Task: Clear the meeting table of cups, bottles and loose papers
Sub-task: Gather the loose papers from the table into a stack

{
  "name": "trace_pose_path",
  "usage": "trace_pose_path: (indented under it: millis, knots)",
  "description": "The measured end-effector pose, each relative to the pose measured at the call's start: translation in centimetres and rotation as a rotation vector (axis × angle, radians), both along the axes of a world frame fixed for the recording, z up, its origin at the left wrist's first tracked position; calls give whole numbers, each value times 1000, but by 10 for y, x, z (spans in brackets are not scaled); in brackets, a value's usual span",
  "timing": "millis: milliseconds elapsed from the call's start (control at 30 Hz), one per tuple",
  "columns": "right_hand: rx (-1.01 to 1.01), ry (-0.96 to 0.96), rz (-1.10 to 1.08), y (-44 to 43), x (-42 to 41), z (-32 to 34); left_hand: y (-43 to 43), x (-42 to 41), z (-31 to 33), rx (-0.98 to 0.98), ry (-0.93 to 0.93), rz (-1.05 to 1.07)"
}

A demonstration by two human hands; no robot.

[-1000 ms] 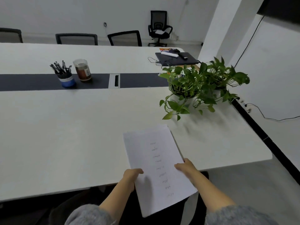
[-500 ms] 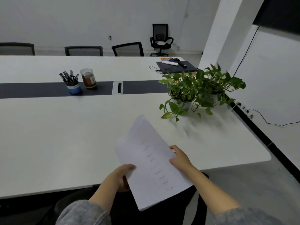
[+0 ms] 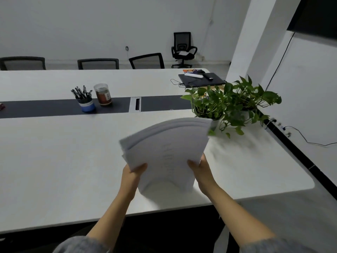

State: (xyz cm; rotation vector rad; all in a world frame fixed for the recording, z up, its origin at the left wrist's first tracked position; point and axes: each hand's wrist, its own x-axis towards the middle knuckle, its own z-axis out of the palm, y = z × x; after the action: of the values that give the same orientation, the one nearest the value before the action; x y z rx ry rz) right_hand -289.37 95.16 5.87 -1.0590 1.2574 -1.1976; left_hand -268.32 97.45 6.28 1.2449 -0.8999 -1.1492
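Observation:
A stack of white papers (image 3: 167, 148) with faint printed lines is held above the white meeting table (image 3: 54, 161), its top edge curved and blurred. My left hand (image 3: 134, 173) grips the stack's left edge, thumb on top. On the right edge, my right hand (image 3: 201, 168) holds the stack the same way. The lower edge of the stack stands near or on the tabletop; contact cannot be told.
Two leafy potted plants (image 3: 228, 105) stand just beyond the papers to the right. A blue pen cup (image 3: 85, 103) and a lidded jar (image 3: 103, 94) sit on the dark centre strip. A closed laptop (image 3: 200, 79) with small items lies at the far right corner. Chairs line the far side.
The papers have swung up from lying tilted over the table edge to standing nearly upright over the table. Both hands moved forward with them, and the view shifted forward.

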Motion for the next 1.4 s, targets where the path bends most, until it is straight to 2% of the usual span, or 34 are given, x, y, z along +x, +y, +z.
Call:
trace_pose_path:
  millis: [167,333,467,867,1000,1100,1267,1400]
  knots:
    - [-27,-28,26,-7,6,10,-10,20,9,-151,1,19]
    - [-38,-50,63,-8,0,20,-11,32,12,-159,-98,-41]
    - [8,-82,131,-8,-2,22,-11,34,9,-157,-76,-55]
    - [78,-89,58,-1,6,25,-5,20,13,-131,-90,-86]
    - [91,50,-44,0,9,31,0,4,25,-116,-198,17]
    - [30,86,-59,4,10,48,6,2,44,-147,-140,31]
    - [-116,26,134,11,18,94,31,27,80,-254,-23,102]
    - [-146,187,442,7,44,107,57,66,101,-331,91,263]
